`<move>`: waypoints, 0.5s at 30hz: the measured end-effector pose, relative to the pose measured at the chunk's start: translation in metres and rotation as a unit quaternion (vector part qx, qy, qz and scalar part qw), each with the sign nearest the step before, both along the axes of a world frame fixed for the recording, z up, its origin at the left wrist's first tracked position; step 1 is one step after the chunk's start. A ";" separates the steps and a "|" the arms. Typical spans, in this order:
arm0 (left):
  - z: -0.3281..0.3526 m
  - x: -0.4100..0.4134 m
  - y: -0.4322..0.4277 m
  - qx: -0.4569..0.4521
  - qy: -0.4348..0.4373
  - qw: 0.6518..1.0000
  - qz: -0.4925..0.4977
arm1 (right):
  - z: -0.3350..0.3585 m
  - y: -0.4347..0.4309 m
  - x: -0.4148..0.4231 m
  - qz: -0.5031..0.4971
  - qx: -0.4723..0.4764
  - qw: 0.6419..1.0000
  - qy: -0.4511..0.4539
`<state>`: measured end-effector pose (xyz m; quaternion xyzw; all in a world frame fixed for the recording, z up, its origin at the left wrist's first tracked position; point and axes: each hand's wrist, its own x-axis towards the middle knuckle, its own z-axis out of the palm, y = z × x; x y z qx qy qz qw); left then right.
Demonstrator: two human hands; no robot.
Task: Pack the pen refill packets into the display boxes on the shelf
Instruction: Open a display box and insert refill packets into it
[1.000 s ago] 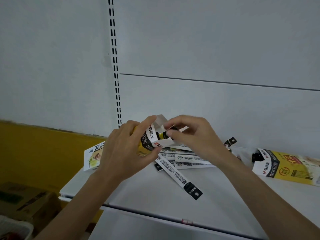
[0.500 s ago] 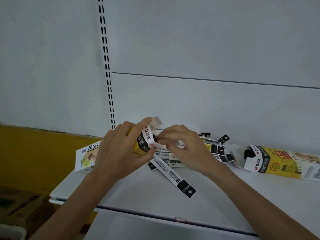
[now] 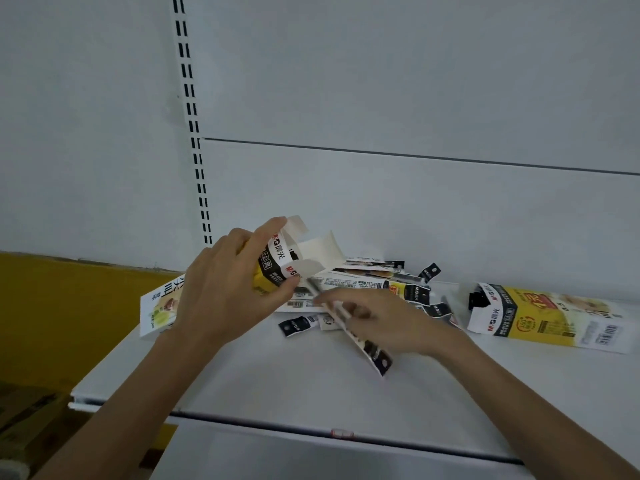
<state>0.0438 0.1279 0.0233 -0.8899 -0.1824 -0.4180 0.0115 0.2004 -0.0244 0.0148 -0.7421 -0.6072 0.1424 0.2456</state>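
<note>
My left hand (image 3: 225,292) grips a yellow, black and white display box (image 3: 277,268) tilted above the shelf, its white top flaps standing open. Just right of it, my right hand (image 3: 384,320) rests low over a long white refill packet with a black end (image 3: 375,355), fingers curled on it; motion blur hides the exact grip. A loose pile of refill packets (image 3: 374,285) lies behind both hands. A second display box (image 3: 547,318) lies on its side at the right, open end facing left.
The white shelf (image 3: 277,382) has its front edge near me. A white box with green print (image 3: 159,306) lies behind my left wrist. A slotted upright (image 3: 194,133) runs up the back panel. Brown cartons (image 3: 27,417) sit on the floor at lower left.
My right hand left the box opening and dropped down to the long packet on the shelf. The left hand keeps the box tilted, its flaps now spread wider.
</note>
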 end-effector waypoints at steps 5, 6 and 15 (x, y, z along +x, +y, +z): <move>0.001 0.008 -0.002 -0.006 -0.007 1.000 -0.002 | 0.023 -0.022 0.027 -0.107 0.141 0.881 0.439; 0.001 0.009 -0.001 -0.008 -0.008 1.000 0.001 | 0.027 -0.027 0.031 -0.110 0.175 0.877 0.434; 0.011 0.007 0.003 -0.023 -0.053 0.998 0.022 | 0.030 -0.007 0.051 -0.209 0.262 0.924 -0.185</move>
